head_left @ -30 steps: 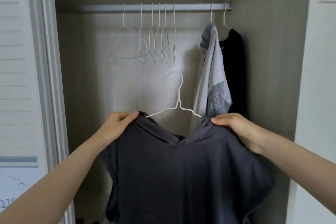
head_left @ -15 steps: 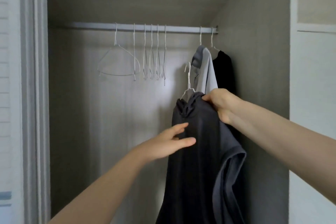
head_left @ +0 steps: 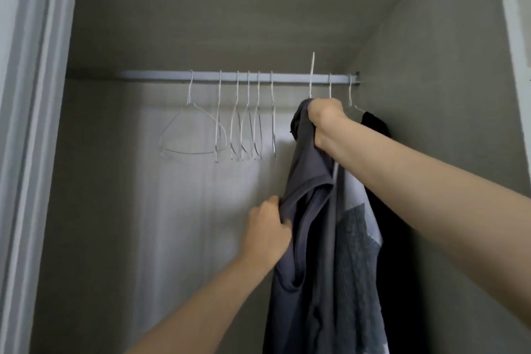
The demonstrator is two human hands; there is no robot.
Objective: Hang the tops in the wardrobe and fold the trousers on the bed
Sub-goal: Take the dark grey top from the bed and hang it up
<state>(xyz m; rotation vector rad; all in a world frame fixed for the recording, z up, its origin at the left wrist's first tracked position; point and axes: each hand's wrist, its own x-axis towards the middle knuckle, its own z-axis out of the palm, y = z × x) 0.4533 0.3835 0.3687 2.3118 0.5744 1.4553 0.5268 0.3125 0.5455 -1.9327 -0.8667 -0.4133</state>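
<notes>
A dark grey top (head_left: 310,253) hangs on a white wire hanger (head_left: 312,75) whose hook reaches up over the wardrobe rail (head_left: 161,76). My right hand (head_left: 324,119) grips the top's collar and the hanger at its neck, just below the rail. My left hand (head_left: 267,234) pinches the sleeve edge of the same top lower down on its left side. Whether the hook rests on the rail cannot be told. No trousers or bed are in view.
Several empty white hangers (head_left: 247,121) hang on the rail to the left. A light grey top (head_left: 359,210) and a black top (head_left: 376,129) hang at the right end, against the wardrobe's side wall (head_left: 448,95). The door frame (head_left: 31,123) stands at left.
My right hand has lifted the grey top and its hanger up to the rail. My left hand has moved from touching the fabric to pinching its sleeve. The view has tilted upward.
</notes>
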